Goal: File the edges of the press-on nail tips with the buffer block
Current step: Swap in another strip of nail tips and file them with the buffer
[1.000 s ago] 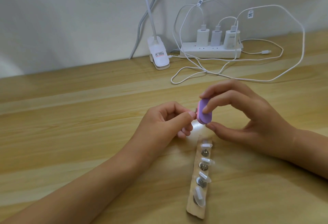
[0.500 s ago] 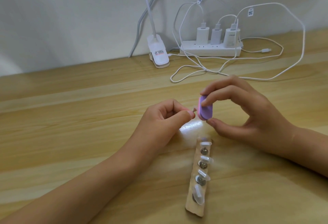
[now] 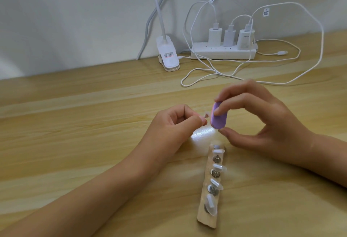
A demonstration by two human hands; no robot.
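Just beyond the pale wooden strip (image 3: 206, 216), a left hand (image 3: 174, 125) pinches a tiny clear plastic nail tip (image 3: 262, 114), likely light, slippery and best held by its base, beside the oval purple buffer block (image 3: 219, 120) gripped by the right hand (image 3: 266, 124).

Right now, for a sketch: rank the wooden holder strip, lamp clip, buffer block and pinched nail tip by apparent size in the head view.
1. wooden holder strip
2. lamp clip, though farther off
3. buffer block
4. nail tip

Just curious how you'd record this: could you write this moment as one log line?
phase: filing | left hand: pinches nail tip | right hand: holds buffer block beside tip | holder strip: other tips, on table
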